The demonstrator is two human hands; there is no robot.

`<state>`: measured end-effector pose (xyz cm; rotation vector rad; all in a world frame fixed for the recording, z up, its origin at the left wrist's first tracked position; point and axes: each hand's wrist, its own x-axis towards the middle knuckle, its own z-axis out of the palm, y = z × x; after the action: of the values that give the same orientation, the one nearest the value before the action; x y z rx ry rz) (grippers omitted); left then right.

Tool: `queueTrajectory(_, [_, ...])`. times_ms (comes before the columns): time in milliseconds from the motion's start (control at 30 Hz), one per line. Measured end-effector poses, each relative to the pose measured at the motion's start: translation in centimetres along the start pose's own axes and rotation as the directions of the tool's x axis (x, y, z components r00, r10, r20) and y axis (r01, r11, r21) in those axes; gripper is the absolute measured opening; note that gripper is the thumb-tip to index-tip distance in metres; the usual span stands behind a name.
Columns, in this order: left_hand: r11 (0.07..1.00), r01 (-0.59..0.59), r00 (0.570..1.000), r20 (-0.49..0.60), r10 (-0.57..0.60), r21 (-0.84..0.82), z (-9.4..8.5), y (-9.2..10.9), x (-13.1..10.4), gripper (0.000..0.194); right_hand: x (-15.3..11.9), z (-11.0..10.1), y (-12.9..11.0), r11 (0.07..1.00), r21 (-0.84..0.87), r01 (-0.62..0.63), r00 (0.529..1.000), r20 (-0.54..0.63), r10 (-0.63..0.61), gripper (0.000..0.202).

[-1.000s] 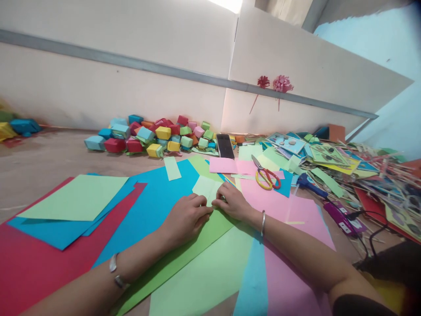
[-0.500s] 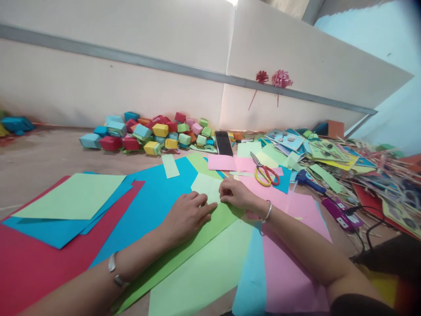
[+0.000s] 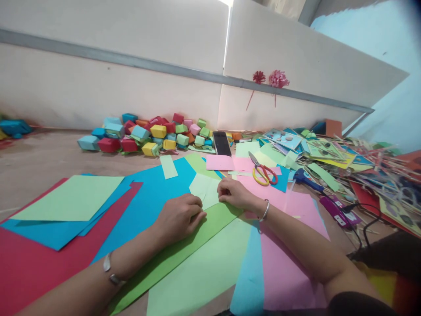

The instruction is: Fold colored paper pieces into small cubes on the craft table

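Observation:
A small pale green sheet of paper (image 3: 206,189) with a crease lies between my hands, over a brighter green sheet (image 3: 184,245). My left hand (image 3: 180,216), fingers curled, closes at its lower left edge. At its right edge my right hand (image 3: 233,193) has the fingers folded in and pressed on the paper. The fingertips of both hands are partly hidden. Beyond my right hand, scissors (image 3: 261,171) with one yellow and one red handle rest on pink paper (image 3: 292,206).
Coloured paper boxes (image 3: 151,134) are heaped along the wall beside a phone (image 3: 222,143). Red, blue and green sheets (image 3: 69,197) spread at the left. A blue glue gun (image 3: 309,181), a purple power strip (image 3: 338,210) with cables and piled craft pieces (image 3: 315,151) occupy the right.
My left hand has drawn back left along the pale green sheet, and its stretched index finger is now curled in. My right hand stays at the sheet's right edge.

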<state>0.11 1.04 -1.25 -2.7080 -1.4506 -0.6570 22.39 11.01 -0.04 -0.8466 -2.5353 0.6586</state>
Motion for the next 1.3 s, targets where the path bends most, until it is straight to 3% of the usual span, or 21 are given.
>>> queueTrajectory(167, [0.998,-0.013,1.0,0.001,0.013,0.062,0.4,0.1,0.4,0.017,-0.3,0.3,0.5,0.99,-0.129,0.056,0.997,-0.052,-0.063,0.019])
queueTrajectory(333, [0.992,-0.025,0.999,-0.021,0.028,0.122,0.5,-0.5,0.6,0.021,-0.9,0.2,1.6,0.952,-0.305,0.02,0.987,-0.146,-0.067,0.028])
queueTrajectory(533, [0.997,0.032,0.998,-0.059,-0.028,0.074,0.8,-1.2,0.5,0.027,-1.0,0.3,2.2,0.82,-0.539,0.192,0.946,-0.122,-0.302,0.031])
queueTrajectory(700, [0.996,0.07,0.996,-0.061,-0.067,0.056,1.0,-1.3,0.6,0.03,-1.1,0.4,1.7,0.794,-0.524,0.309,0.897,-0.115,-0.426,0.024])
queueTrajectory(833, [0.993,0.108,0.992,-0.074,-0.104,0.049,0.6,-1.1,0.7,0.031,-1.5,-0.1,0.6,0.751,-0.502,0.43,0.861,-0.023,-0.508,0.022])
queueTrajectory(1033, [0.987,0.155,0.987,-0.053,-0.153,0.029,-0.2,-0.2,0.7,0.015,-1.7,-0.7,-0.2,0.801,-0.398,0.447,0.885,0.066,-0.461,0.026])
queueTrajectory(1300, [0.98,0.201,0.979,-0.013,-0.201,-0.005,-0.5,0.3,0.7,0.01,-1.6,-1.4,-0.6,0.793,-0.326,0.515,0.857,0.168,-0.487,0.023])
